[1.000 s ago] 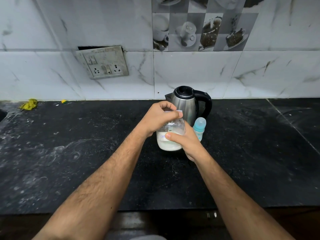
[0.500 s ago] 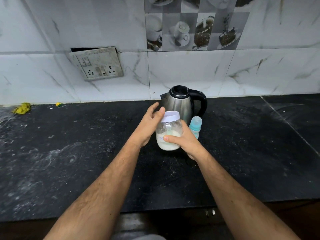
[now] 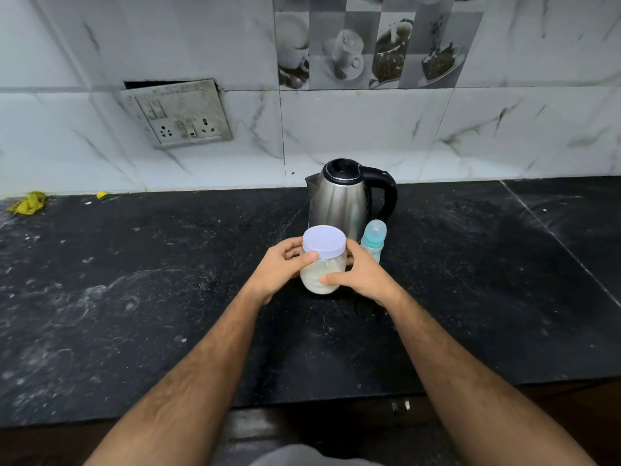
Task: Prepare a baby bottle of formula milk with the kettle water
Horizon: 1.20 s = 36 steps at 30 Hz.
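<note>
A clear jar of white formula powder [image 3: 323,277] with a pale lilac lid [image 3: 324,241] stands upright on the black counter [image 3: 134,297]. My left hand [image 3: 280,268] wraps its left side, thumb across the front. My right hand [image 3: 361,275] holds its right side, thumb pressed low on the glass. Just behind the jar is a steel kettle [image 3: 339,200] with a black handle. A small baby bottle [image 3: 373,240] with a teal collar and a clear cap stands at the kettle's right, behind my right hand.
A marble-tiled wall with a switch and socket plate [image 3: 178,114] rises behind the counter. A yellow cloth scrap [image 3: 28,203] lies at the far left against the wall. The counter's front edge [image 3: 336,400] runs across the bottom.
My left hand left the lid top and dropped to the jar's side. The jar came down a little, toward the counter in front of the kettle.
</note>
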Each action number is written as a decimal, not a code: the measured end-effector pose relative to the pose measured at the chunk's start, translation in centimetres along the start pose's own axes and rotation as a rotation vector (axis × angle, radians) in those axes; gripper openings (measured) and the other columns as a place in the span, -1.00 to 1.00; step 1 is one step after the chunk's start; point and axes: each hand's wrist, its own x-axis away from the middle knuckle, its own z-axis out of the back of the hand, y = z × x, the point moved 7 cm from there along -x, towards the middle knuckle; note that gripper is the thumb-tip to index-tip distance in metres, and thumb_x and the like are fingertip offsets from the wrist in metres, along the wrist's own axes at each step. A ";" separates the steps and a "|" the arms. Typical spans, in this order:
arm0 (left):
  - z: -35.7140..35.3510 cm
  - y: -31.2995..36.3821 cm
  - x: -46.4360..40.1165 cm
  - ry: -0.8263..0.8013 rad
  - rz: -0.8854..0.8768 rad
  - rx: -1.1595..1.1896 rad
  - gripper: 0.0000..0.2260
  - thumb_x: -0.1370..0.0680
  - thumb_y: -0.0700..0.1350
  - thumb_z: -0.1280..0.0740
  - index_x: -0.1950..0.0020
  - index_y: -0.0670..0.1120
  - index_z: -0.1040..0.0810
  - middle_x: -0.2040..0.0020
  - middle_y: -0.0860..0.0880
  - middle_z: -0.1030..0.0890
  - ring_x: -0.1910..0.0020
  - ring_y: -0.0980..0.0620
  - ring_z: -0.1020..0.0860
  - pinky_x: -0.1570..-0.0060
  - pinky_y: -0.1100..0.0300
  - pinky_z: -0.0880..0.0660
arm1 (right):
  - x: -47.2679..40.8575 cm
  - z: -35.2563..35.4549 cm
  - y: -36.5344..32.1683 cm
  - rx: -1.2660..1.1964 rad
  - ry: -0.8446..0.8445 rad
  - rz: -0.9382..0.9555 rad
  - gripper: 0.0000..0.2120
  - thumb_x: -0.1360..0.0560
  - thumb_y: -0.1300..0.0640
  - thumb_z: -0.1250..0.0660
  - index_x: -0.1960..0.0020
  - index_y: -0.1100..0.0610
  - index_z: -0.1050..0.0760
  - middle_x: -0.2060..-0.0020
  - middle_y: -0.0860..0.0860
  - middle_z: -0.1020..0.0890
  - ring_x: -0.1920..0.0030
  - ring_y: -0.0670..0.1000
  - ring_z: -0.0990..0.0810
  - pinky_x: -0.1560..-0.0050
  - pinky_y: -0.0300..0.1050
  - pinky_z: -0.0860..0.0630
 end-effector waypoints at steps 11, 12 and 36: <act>-0.9 -2.2 -1.8 -0.080 0.081 -0.167 -0.58 -0.51 -0.17 -0.46 -0.33 0.08 -0.50 -0.17 0.21 -0.61 -0.13 0.23 -0.55 0.04 0.21 -0.50 | -2.1 -0.4 3.3 0.254 0.098 -0.064 -0.18 -0.23 0.19 -0.60 -0.42 0.01 -0.37 -0.18 -0.06 -0.60 -0.19 0.00 -0.56 -0.22 -0.04 -0.52; -0.9 -2.1 -2.2 -0.079 0.073 -0.179 -0.56 -0.50 -0.18 -0.46 -0.35 0.06 -0.50 -0.17 0.20 -0.61 -0.11 0.25 -0.55 0.08 0.27 -0.51 | -2.6 -0.4 3.4 0.255 0.108 -0.067 -0.18 -0.23 0.20 -0.60 -0.43 0.03 -0.36 -0.18 -0.04 -0.60 -0.19 0.02 -0.56 -0.23 -0.03 -0.51; 0.3 -5.1 -6.2 0.008 0.160 -0.343 -0.23 -0.51 -0.03 -0.46 -0.60 -0.05 -0.11 -0.56 -0.09 -0.25 -0.49 -0.06 -0.31 -0.44 -0.06 -0.32 | -5.8 -0.4 3.6 0.347 0.135 -0.142 -0.21 -0.31 0.17 -0.59 -0.43 0.17 -0.29 -0.29 0.08 -0.55 -0.28 0.11 -0.51 -0.27 -0.04 -0.45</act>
